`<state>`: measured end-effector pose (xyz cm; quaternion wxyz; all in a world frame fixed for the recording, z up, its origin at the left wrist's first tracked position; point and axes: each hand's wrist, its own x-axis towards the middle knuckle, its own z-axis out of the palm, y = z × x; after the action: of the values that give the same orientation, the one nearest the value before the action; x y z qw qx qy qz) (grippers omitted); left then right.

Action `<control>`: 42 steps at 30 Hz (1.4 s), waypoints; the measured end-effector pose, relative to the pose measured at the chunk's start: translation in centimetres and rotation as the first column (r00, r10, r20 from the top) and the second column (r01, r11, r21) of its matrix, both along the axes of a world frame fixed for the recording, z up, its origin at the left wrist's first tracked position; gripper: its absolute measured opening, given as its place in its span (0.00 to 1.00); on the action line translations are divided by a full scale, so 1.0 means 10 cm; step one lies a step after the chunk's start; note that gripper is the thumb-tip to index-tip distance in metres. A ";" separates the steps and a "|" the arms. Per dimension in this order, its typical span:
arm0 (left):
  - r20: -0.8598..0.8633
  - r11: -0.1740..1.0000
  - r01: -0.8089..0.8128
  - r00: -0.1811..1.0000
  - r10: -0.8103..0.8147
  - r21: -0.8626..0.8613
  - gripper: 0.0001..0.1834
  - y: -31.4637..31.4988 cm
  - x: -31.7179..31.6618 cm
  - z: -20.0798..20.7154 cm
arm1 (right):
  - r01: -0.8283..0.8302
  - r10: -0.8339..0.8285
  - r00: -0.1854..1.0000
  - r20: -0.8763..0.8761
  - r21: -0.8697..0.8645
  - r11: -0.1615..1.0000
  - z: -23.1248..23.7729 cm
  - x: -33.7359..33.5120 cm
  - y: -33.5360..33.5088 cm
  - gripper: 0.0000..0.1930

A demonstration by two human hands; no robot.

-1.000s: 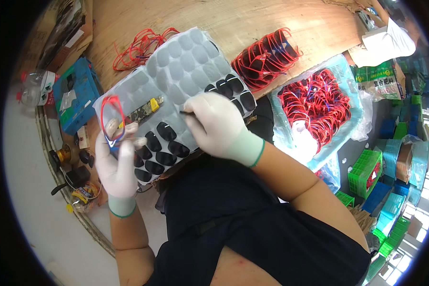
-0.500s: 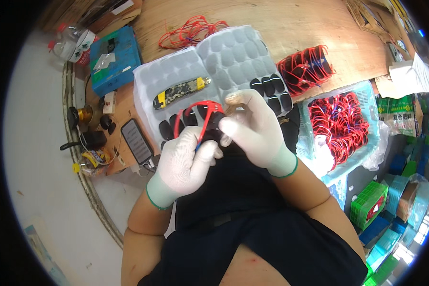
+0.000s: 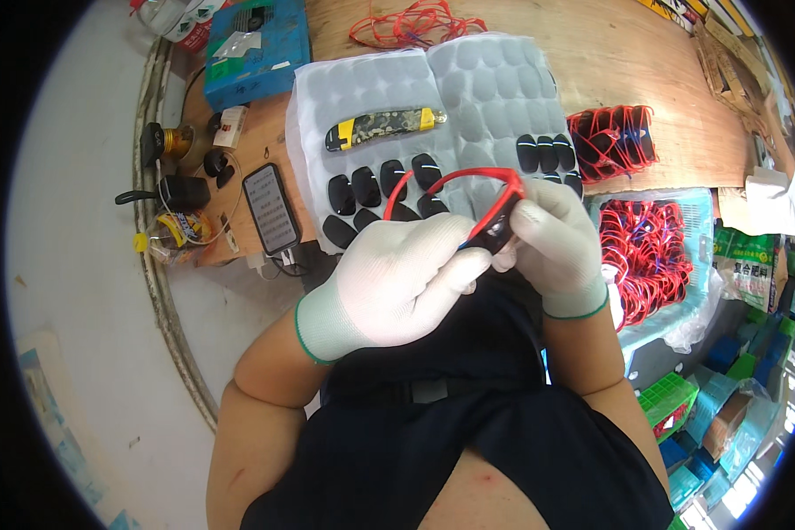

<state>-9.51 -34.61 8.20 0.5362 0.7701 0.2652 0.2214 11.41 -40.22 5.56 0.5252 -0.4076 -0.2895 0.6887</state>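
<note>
Worktop (image 3: pixel 645 62): wooden, carries white tray (image 3: pixel 495 88)
Left hand (image 3: pixel 397 278): fingers pinching red cable (image 3: pixel 455 177)
Right hand (image 3: pixel 556 243): fingers pinching same cable

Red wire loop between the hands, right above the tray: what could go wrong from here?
The red wire loop arcs just over the loose black pieces in the white tray; a swing might knock them out of their pockets. Both gloved hands, left hand and right hand, pinch one small black part; it could slip from the gloves.
</note>
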 end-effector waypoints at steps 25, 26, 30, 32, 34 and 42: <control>0.079 0.770 -0.116 0.993 0.085 0.628 0.18 -0.13 0.18 0.10 | -0.055 0.033 0.975 0.218 0.095 0.994 0.15 0.00 -0.13 0.10; 0.084 0.766 -0.114 0.993 0.079 0.632 0.18 -0.13 0.18 0.10 | -0.058 0.034 0.970 0.241 0.094 0.994 0.20 0.02 -0.12 0.10; 0.028 0.880 -0.073 0.997 0.068 0.470 0.20 -0.04 0.13 0.12 | -0.078 0.015 0.907 0.420 0.132 0.988 0.34 0.16 0.01 0.14; -0.062 0.906 0.059 0.997 -0.036 0.419 0.20 -0.02 0.10 0.12 | -0.125 -0.104 0.739 0.666 0.286 0.950 0.26 0.29 0.01 0.28; -0.170 0.909 0.183 0.977 -0.127 0.375 0.20 -0.09 0.08 0.09 | -0.419 -0.116 0.618 0.778 0.451 0.788 0.27 0.39 0.07 0.22; -0.108 0.938 -0.346 0.933 0.342 -0.013 0.08 0.47 0.20 -0.38 | -0.297 -0.130 0.760 0.636 0.519 0.802 0.07 0.49 -0.24 0.10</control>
<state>-7.51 -29.92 4.42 0.4870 0.7135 0.4270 0.2672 16.30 -42.61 6.31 0.4598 -0.4196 -0.6700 0.4044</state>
